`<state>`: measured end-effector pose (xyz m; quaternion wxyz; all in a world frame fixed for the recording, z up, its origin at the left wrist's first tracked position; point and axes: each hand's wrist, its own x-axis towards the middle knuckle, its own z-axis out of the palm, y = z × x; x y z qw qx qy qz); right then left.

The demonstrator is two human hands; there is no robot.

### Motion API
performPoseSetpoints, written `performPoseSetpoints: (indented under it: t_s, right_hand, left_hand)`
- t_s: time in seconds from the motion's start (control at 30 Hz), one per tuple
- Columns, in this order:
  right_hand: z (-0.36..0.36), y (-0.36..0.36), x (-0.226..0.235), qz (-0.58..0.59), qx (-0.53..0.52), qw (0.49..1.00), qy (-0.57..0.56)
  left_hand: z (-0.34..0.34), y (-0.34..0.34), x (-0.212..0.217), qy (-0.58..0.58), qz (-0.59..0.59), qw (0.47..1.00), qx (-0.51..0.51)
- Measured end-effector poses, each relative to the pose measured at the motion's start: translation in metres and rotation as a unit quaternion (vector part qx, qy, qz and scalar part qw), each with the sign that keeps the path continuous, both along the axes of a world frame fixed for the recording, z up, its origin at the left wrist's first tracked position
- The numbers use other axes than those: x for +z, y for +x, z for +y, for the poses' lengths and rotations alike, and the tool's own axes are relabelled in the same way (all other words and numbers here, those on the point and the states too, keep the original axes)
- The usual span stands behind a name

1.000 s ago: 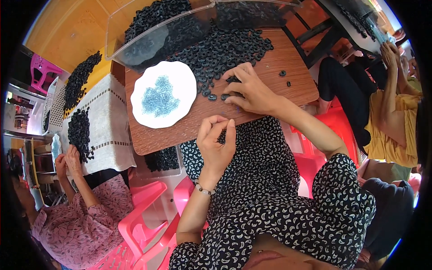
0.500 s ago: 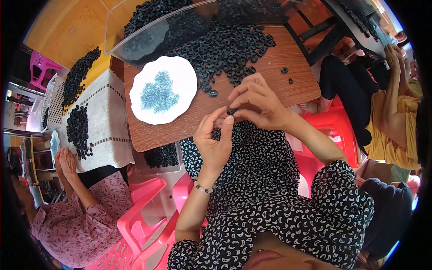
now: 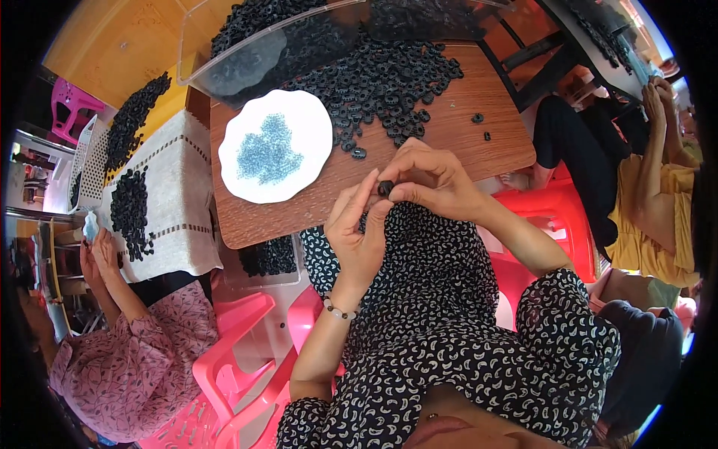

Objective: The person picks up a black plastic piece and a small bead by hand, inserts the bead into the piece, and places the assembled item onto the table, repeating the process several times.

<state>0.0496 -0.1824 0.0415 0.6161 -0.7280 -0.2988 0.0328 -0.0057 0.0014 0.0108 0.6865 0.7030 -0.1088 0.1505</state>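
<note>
A small round black plastic part (image 3: pixel 385 188) is held between the fingertips of both hands, just above the table's near edge. My right hand (image 3: pixel 441 179) pinches it from the right with thumb and forefinger. From the left, the thumb and fingers of my left hand (image 3: pixel 357 233) close around its other side. To the left of my hands lies a white scalloped plate (image 3: pixel 318 142) bearing a heap of tiny clear bluish pieces (image 3: pixel 269 153). Beyond my hands, many similar black parts (image 3: pixel 389 86) are spread over the brown wooden table (image 3: pixel 479 161).
A clear plastic bin (image 3: pixel 277 52) full of black parts stands at the far edge. Below the table is another clear tub (image 3: pixel 268 258). At left, a co-worker's hands (image 3: pixel 101 254) are beside a cloth-covered table (image 3: pixel 176 172); another person (image 3: pixel 651 202) sits at right. Pink chairs (image 3: pixel 232 352) stand close by.
The black part has turned in my fingertips and shows more of its round face. My right fingers have shifted slightly downward. At left, the co-worker's hands have lowered a little and drawn back.
</note>
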Motion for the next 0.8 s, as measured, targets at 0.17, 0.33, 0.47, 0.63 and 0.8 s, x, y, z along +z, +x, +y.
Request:
performPoseSetpoints:
  t_s: [0.17,0.33,0.47,0.63,0.8]
  right_hand:
    - [0.007,-0.008,0.003,0.157,0.01,0.98,0.121]
    - [0.003,-0.008,0.007,0.212,0.027,0.972,0.099]
    - [0.006,-0.008,0.003,0.197,0.014,0.975,0.098]
    - [0.011,-0.007,-0.01,0.145,-0.014,0.984,0.101]
    - [0.012,0.006,0.001,-0.059,-0.052,0.994,-0.075]
  left_hand:
    - [0.0,0.002,-0.003,-0.019,-0.004,1.0,0.006]
    - [-0.002,0.001,-0.006,-0.033,-0.001,0.999,0.006]
    - [-0.002,0.001,-0.013,-0.061,0.042,0.997,-0.008]
    - [-0.005,0.001,-0.009,-0.137,0.09,0.986,-0.01]
    - [-0.003,0.005,-0.01,-0.18,0.108,0.978,0.021]
